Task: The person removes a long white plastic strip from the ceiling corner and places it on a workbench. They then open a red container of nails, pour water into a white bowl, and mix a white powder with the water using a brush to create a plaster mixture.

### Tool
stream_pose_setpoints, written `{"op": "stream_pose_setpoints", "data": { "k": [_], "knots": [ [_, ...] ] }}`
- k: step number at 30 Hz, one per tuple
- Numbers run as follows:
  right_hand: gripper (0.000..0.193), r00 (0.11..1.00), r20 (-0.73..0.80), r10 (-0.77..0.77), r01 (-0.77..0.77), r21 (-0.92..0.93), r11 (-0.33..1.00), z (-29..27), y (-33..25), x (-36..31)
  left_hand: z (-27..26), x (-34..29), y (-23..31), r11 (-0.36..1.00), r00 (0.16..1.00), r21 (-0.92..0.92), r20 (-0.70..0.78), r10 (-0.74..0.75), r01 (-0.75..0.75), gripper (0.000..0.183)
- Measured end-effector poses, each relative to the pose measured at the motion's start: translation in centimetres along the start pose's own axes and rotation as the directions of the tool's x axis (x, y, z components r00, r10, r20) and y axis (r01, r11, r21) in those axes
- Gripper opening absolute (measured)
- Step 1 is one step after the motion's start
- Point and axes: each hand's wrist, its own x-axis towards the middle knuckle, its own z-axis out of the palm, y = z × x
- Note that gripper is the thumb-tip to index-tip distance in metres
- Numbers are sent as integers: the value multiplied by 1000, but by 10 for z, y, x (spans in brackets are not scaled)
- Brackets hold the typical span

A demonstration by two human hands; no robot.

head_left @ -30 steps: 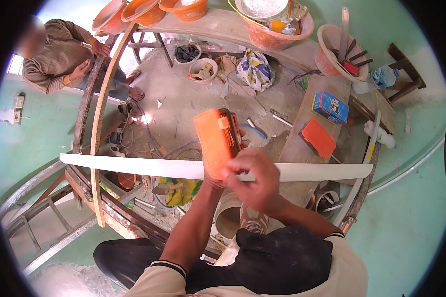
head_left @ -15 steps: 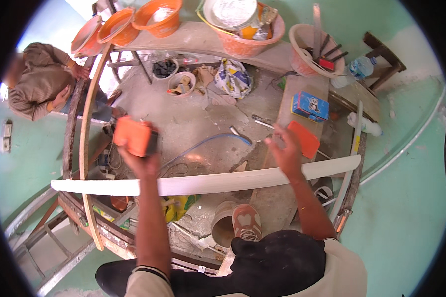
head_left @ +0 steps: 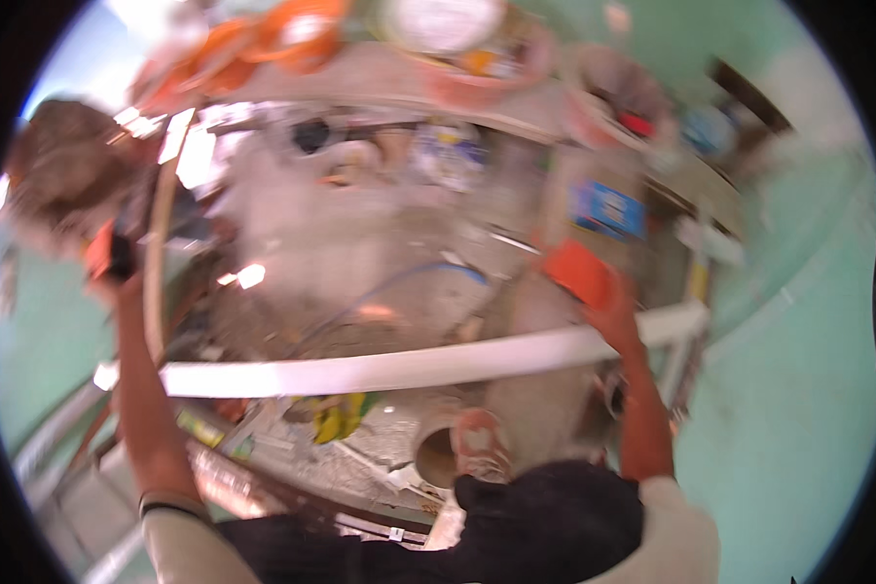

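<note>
My left hand (head_left: 114, 284) is out at the far left, closed around an orange and black block-like tool (head_left: 101, 255); motion blur hides its exact kind. On the right, my right hand (head_left: 611, 313) grips the lower edge of a flat orange-red plate (head_left: 576, 273), which is tilted above a board. Between my arms a long white strip (head_left: 389, 372) spans the view, its left end passing by my left forearm and its right end passing by my right wrist.
A person (head_left: 68, 175) sits at the left behind a wooden strip (head_left: 159, 243). Orange tubs (head_left: 302, 29) line the far plank (head_left: 380, 73). A blue box (head_left: 608, 209) lies on the right board, a tool-filled bucket (head_left: 579, 107) beyond it. A blue hose (head_left: 399, 284) crosses the floor.
My left hand has swung far left with the orange and black tool. My right hand has moved right and down, taking hold of the orange-red plate, which has shifted slightly left.
</note>
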Motion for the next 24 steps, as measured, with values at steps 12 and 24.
{"op": "stream_pose_setpoints", "data": {
  "k": [12,24],
  "knots": [
    [94,980,-65,190,-183,104,978,-12,-17,-56,91,-22,-64,990,970,-20,-206,132,-139,60],
    [95,994,-48,99,-81,291,953,9,-134,-26,150,-166,-183,989,990,70,-55,-130,133,90]
  ]
}}
